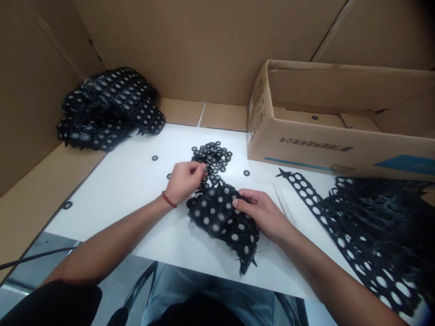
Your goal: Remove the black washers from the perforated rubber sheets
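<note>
My right hand (pixel 260 212) pinches the right edge of a black rubber sheet (pixel 217 215) dotted with pale round discs, its lower corner ragged. Over the sheet's upper left edge is my left hand (pixel 186 180), a red bracelet on the wrist. Its thumb and forefinger press together; whatever they hold is too small to make out. Just beyond my fingers lies a heap of loose black rings (pixel 212 156) with pale centres. A few single rings lie apart, such as one ring (pixel 246 173) on the right and another ring (pixel 155 158) on the left.
A crumpled pile of dotted black sheets (pixel 112 106) rests at the back left. On the right, punched-out black sheets (pixel 377 217) full of holes lie before an open cardboard box (pixel 306 140). Cardboard walls surround the white table (pixel 112 194). A white stick (pixel 282 201) lies behind my right hand.
</note>
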### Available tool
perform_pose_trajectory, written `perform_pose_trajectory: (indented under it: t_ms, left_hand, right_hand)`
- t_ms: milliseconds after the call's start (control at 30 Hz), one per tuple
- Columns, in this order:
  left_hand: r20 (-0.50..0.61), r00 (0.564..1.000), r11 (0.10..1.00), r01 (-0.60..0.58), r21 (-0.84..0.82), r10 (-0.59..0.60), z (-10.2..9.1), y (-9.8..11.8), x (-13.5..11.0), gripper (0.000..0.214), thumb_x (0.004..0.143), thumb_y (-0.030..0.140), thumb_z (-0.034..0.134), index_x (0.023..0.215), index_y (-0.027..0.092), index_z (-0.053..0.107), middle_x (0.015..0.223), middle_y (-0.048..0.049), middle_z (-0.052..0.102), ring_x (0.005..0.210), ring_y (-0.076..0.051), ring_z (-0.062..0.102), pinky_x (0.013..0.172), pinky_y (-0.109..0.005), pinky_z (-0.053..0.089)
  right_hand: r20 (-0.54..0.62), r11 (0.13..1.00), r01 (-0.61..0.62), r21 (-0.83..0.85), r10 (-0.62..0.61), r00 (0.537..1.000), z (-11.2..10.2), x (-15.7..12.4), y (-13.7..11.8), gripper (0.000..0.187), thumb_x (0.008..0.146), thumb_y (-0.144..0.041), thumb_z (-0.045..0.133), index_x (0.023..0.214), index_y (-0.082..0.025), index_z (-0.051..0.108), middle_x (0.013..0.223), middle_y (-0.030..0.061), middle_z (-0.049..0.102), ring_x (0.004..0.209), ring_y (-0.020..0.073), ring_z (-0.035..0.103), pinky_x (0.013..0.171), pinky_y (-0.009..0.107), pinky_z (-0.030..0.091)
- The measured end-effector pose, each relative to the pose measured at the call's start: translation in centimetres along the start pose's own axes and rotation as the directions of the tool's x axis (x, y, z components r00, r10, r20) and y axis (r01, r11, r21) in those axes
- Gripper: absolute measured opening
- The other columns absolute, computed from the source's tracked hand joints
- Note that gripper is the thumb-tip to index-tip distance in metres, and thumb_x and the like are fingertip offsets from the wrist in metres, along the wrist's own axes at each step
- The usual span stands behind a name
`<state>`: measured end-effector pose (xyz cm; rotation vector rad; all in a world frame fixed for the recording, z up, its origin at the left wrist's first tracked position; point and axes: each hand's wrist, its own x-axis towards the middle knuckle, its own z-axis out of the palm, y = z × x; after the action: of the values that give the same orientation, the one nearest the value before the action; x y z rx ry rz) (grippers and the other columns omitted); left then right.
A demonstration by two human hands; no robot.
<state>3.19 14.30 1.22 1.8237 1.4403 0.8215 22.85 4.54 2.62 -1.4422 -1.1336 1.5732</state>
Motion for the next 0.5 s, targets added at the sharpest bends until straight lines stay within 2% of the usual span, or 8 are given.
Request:
perform_pose_trajectory:
  t_ms: [67, 100, 167, 233, 300, 400, 500]
  left_hand:
    - [-0.075, 0.997, 0.999, 0.029, 0.018, -0.028, -0.3, -0.7, 0.5, 0.037, 0.085, 0.035, 0.048, 0.062, 0.014, 0.066, 0.061, -0.0032, 0.067, 0.055, -0.015, 0.059, 0.056, -0.025, 0.044]
    - [-0.086, 0.996, 0.997, -0.018, 0.080, 0.025, -0.5, -1.0, 0.6, 0.037, 0.086, 0.035, 0.048, 0.063, 0.014, 0.067, 0.062, -0.0035, 0.068, 0.057, -0.015, 0.059, 0.058, -0.026, 0.045]
    - [-0.069, 0.976, 0.954, -0.183, 0.238, 0.204, -0.7, -1.3, 0.7, 0.032, 0.086, 0.034, 0.050, 0.070, 0.015, 0.070, 0.071, -0.0041, 0.070, 0.066, -0.016, 0.062, 0.065, -0.028, 0.046]
    - [-0.051, 0.923, 0.868, -0.337, 0.365, 0.380, -0.8, -1.0, 0.5, 0.023, 0.085, 0.033, 0.055, 0.081, 0.016, 0.071, 0.083, -0.0056, 0.070, 0.076, -0.018, 0.062, 0.072, -0.031, 0.047]
    - [-0.088, 0.851, 0.793, -0.439, 0.423, 0.518, -0.9, -0.2, -0.1, 0.020, 0.083, 0.032, 0.059, 0.090, 0.016, 0.069, 0.088, -0.0074, 0.070, 0.082, -0.020, 0.062, 0.076, -0.034, 0.048]
    - [-0.108, 0.735, 0.720, -0.607, 0.336, 0.670, -0.9, 1.5, -1.5, 0.014, 0.083, 0.025, 0.060, 0.091, 0.015, 0.066, 0.087, -0.0072, 0.069, 0.082, -0.018, 0.060, 0.076, -0.034, 0.049]
    - [0.089, 0.654, 0.640, -0.754, 0.148, 0.751, -0.8, 2.8, -2.8, 0.017, 0.081, 0.022, 0.062, 0.094, 0.012, 0.066, 0.088, -0.0084, 0.069, 0.080, -0.017, 0.060, 0.073, -0.031, 0.051]
  right_hand:
    - [0.022, 1.000, -0.011, 0.013, 0.011, 1.000, -0.1, -0.2, -0.1, 0.020, 0.076, -0.034, 0.061, 0.066, -0.018, 0.059, 0.064, -0.0014, 0.061, 0.060, 0.0135, 0.054, 0.059, 0.026, 0.041]
    - [0.026, 0.999, -0.026, 0.023, 0.025, 0.999, -0.1, -0.2, -0.1, 0.019, 0.077, -0.034, 0.061, 0.067, -0.018, 0.059, 0.064, -0.0014, 0.061, 0.061, 0.0141, 0.055, 0.060, 0.027, 0.042]
    - [0.028, 0.997, -0.063, 0.048, 0.062, 0.998, -0.1, -0.2, -0.1, 0.018, 0.077, -0.034, 0.060, 0.069, -0.018, 0.060, 0.065, -0.0009, 0.061, 0.064, 0.0155, 0.057, 0.063, 0.028, 0.043]
    - [0.033, 0.992, -0.091, 0.083, 0.089, 0.996, -0.1, -0.2, -0.1, 0.016, 0.077, -0.032, 0.060, 0.071, -0.018, 0.062, 0.067, -0.0001, 0.062, 0.066, 0.0163, 0.058, 0.066, 0.029, 0.045]
    - [0.043, 0.990, -0.092, 0.108, 0.088, 0.995, -0.1, -0.1, -0.1, 0.013, 0.077, -0.030, 0.060, 0.074, -0.018, 0.063, 0.071, 0.0004, 0.063, 0.067, 0.0159, 0.058, 0.068, 0.029, 0.045]
    - [0.062, 0.990, -0.074, 0.119, 0.067, 0.996, 0.0, -0.3, -0.3, 0.010, 0.078, -0.027, 0.058, 0.078, -0.018, 0.064, 0.072, -0.0001, 0.061, 0.067, 0.0147, 0.055, 0.069, 0.028, 0.045]
    - [0.055, 0.996, -0.006, 0.088, 0.001, 0.998, 0.1, -0.5, -0.7, 0.011, 0.078, -0.025, 0.057, 0.081, -0.017, 0.064, 0.071, -0.0007, 0.059, 0.068, 0.0143, 0.053, 0.068, 0.027, 0.043]
